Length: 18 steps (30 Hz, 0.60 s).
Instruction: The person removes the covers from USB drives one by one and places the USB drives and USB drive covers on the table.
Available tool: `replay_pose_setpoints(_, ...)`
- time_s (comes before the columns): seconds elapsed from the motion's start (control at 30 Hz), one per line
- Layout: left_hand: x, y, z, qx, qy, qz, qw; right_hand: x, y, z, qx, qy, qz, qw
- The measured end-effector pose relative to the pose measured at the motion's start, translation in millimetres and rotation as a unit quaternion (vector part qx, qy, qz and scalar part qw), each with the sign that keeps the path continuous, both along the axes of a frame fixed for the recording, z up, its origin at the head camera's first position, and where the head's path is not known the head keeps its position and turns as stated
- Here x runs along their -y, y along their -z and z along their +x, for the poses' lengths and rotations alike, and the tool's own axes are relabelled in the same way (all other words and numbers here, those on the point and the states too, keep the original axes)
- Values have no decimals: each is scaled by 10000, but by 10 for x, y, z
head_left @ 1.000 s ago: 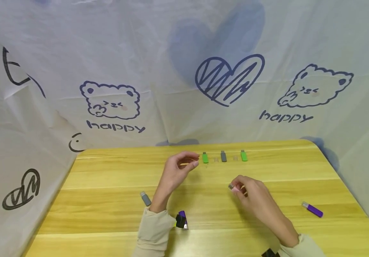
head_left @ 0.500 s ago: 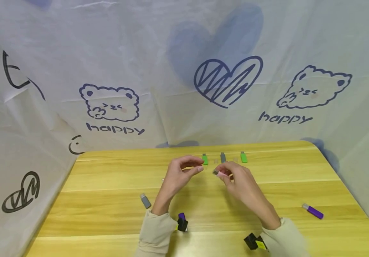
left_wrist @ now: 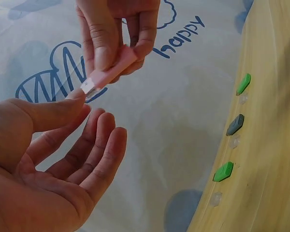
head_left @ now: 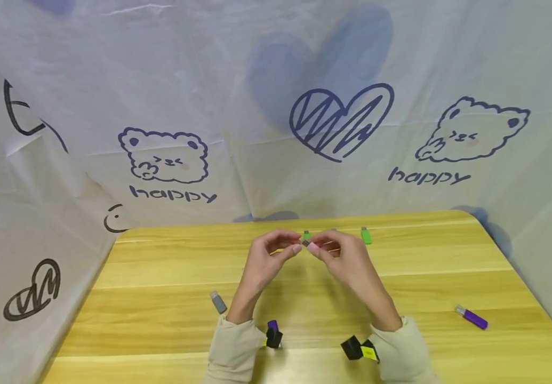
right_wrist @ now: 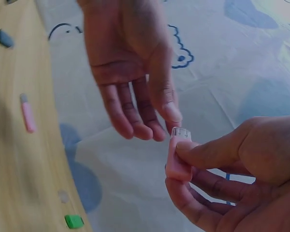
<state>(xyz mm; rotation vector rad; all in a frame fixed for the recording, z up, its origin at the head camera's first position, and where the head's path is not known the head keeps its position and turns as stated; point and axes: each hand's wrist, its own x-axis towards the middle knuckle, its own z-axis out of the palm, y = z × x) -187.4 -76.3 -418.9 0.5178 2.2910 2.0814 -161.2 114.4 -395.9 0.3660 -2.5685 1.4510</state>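
Observation:
My right hand [head_left: 350, 261] pinches a pink USB flash drive [right_wrist: 179, 159] between thumb and forefinger, above the far part of the table. A clear cap [right_wrist: 181, 131] covers its metal plug, which points toward my left hand [head_left: 263, 264]. In the left wrist view, my left thumb and forefinger tips sit right at the cap's end, with the other fingers loosely spread. Behind the hands lie a green flash drive [head_left: 306, 234], a grey one [left_wrist: 235, 124] and another green one [head_left: 366, 236], in a row. Clear pieces [left_wrist: 234, 141] lie between them.
A grey flash drive [head_left: 218, 302] lies left of my left wrist, and a purple one [head_left: 272, 324] is partly behind the wrist camera. Another purple drive [head_left: 472, 318] lies at the right. A second pink drive [right_wrist: 27, 115] lies on the table [head_left: 160, 330]. White printed cloth [head_left: 237, 106] encloses the back and sides.
My right hand has moved left and away from me with the pink flash drive, up to the left fingertips. The left hand has shifted only slightly right.

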Motion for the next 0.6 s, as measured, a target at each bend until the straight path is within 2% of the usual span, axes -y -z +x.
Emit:
replay_pose_setpoints(0.2, 5, -8, 0, 137, -75, 276, 9995, 35, 7, -15, 308, 181, -552, 9978)
replay_pose_setpoints(0.33, -4, 1, -8, 132, -9, 403, 9991, 50, 50, -5, 487, 283, -792, 9953)
replay_pose_setpoints(0.6, 7, 6, -7, 186, -43, 534, 9984, 87, 100, -11, 519, 253, -1161, 9916)
